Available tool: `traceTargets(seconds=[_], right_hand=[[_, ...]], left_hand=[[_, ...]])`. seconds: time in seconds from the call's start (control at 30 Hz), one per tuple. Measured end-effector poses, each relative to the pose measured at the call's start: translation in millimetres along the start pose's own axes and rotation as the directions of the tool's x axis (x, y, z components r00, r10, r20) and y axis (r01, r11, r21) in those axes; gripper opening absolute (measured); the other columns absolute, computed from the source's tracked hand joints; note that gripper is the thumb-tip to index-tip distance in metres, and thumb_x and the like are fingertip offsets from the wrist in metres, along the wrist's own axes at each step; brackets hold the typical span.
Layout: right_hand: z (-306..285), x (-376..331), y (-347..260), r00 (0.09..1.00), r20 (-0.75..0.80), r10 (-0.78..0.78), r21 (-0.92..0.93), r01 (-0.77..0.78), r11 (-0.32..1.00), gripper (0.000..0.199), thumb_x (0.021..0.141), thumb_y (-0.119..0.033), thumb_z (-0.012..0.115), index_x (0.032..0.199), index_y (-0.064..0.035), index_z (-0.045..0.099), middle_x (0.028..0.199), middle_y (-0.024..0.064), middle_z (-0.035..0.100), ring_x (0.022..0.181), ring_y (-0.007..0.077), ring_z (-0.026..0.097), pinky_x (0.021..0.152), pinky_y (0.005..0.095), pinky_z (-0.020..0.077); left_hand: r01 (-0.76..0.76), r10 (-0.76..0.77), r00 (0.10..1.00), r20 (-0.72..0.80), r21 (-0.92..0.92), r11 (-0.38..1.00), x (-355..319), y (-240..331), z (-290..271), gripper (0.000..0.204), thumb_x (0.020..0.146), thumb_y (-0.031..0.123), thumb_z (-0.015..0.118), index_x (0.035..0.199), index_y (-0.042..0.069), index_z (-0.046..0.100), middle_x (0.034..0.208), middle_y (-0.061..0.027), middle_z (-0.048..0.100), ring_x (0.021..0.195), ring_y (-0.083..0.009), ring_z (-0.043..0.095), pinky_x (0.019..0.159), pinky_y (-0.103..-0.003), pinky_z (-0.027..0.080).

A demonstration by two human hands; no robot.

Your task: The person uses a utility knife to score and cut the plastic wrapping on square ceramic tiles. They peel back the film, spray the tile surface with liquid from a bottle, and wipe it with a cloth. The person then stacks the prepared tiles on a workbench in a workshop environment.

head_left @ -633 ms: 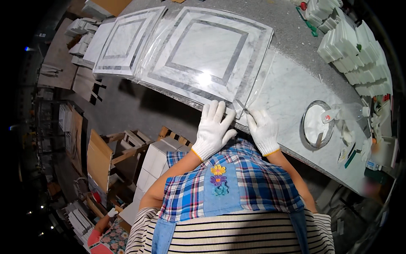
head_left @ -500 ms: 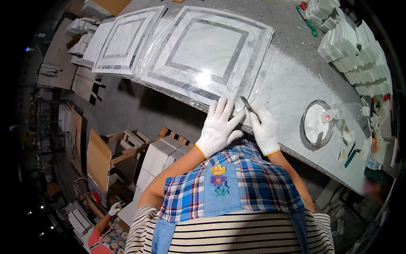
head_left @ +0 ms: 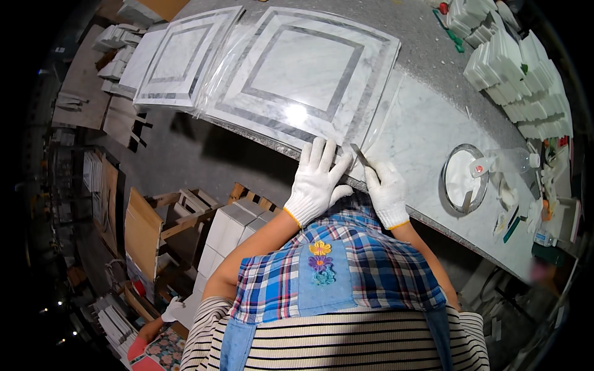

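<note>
My left hand (head_left: 314,185), in a white knit glove, lies on the near edge of a square white marble tile (head_left: 301,69) with two grey inlaid frames. Its fingers are stretched and spread. My right hand (head_left: 388,193), gloved likewise, is closed around a narrow flat metal scraper (head_left: 359,154). The scraper's blade points away from me, up to the tile's near right corner. Whether the blade touches the tile I cannot tell. Clear plastic film (head_left: 210,93) shows along the tile's left side.
Another inlaid tile (head_left: 179,59) lies at the left. On the marble worktop (head_left: 427,133) at the right stand a metal bowl of white paste (head_left: 459,179) and a clear plastic bottle (head_left: 510,162). White stacked pieces (head_left: 516,74) line the far right. At lower left, a co-worker's gloved hand (head_left: 172,309) shows.
My left hand has shifted very slightly to the left and away from me. The right hand and scraper are almost unmoved. The co-worker's hand has moved a little.
</note>
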State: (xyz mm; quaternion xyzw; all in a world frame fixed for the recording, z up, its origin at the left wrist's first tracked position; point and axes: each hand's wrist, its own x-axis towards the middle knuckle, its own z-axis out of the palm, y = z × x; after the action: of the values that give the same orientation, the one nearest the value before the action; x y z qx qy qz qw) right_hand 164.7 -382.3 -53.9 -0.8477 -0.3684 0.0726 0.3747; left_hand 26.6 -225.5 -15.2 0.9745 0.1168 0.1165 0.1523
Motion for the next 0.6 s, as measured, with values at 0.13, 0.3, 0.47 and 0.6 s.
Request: traceTargets(seconds=[0.13,0.3,0.47,0.6], right_hand=[[0.6,-4.4,-4.0,1.0,0.005,-0.005,-0.029,0.005,1.0,0.018,0.095,-0.024,0.069,0.111,-0.0184,0.076,0.099,0.0104,0.073,0.083,0.0349,0.071,0.071,0.0452,0.0569],[1.0,-4.9,-11.1,0.998,0.042,-0.036,-0.057,0.039,0.998,0.019,0.095,-0.026,0.068,0.112,-0.0191,0.076,0.099,0.0101,0.073,0.083,0.035,0.071,0.071,0.0455,0.0575],[-0.9,-2.0,-13.9,0.997,0.073,0.003,-0.051,0.001,0.999,0.02,0.096,-0.025,0.067,0.112,-0.018,0.076,0.1,0.0103,0.073,0.085,0.0354,0.071,0.072,0.0458,0.0574],[-6.1,-4.1,-8.1,0.999,0.044,0.029,-0.009,-0.028,1.0,0.02,0.096,-0.025,0.068,0.111,-0.0151,0.076,0.101,0.011,0.073,0.087,0.036,0.071,0.075,0.0459,0.057]], left_hand=[[0.016,-0.015,1.0,0.019,-0.036,0.999,-15.7,-3.0,-7.7,0.082,0.072,0.042,0.085,0.141,0.008,0.057,0.145,-0.0285,0.046,0.133,-0.0505,0.042,0.112,-0.062,0.035],[0.001,-0.001,1.0,0.002,-0.024,1.0,-21.2,-7.3,-6.0,0.079,0.072,0.042,0.084,0.14,0.008,0.058,0.143,-0.0286,0.048,0.133,-0.0506,0.043,0.112,-0.062,0.035],[-0.003,0.002,0.999,-0.034,-0.014,1.0,-17.3,-6.1,0.4,0.08,0.073,0.042,0.083,0.14,0.005,0.058,0.144,-0.0284,0.048,0.134,-0.0511,0.042,0.113,-0.062,0.034],[0.047,-0.044,0.996,-0.077,0.045,0.998,-17.7,-5.8,5.9,0.082,0.074,0.042,0.084,0.139,0.001,0.056,0.143,-0.028,0.048,0.133,-0.0509,0.042,0.112,-0.062,0.034]])
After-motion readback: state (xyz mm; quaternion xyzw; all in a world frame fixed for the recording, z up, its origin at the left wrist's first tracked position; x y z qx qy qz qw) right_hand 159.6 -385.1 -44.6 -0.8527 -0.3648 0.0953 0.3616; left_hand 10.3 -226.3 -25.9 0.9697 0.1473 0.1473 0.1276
